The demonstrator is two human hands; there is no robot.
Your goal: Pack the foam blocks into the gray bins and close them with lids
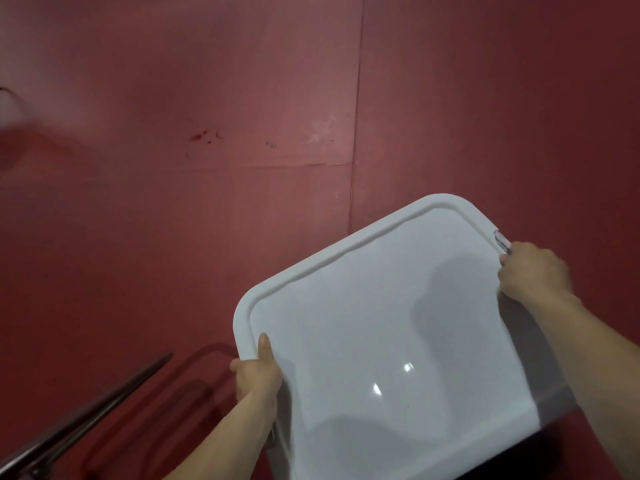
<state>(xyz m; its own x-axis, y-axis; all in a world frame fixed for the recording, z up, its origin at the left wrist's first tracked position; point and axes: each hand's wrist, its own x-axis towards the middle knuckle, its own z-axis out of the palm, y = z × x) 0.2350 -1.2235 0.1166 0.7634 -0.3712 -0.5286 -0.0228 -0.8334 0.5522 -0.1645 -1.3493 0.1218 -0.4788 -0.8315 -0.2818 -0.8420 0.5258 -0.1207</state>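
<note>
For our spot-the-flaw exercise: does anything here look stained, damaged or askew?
On the red floor, dark red splatter marks and a pale scuff stand out. The white lid, held by the left hand and right hand, looks intact.

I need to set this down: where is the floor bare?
The red floor is bare beyond the far edge of the white lid and to its left. Lower left is crowded: a metal rod lies there.

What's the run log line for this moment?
left hand grips white lid near corner | right hand grips lid's right edge | red floor beneath
</note>
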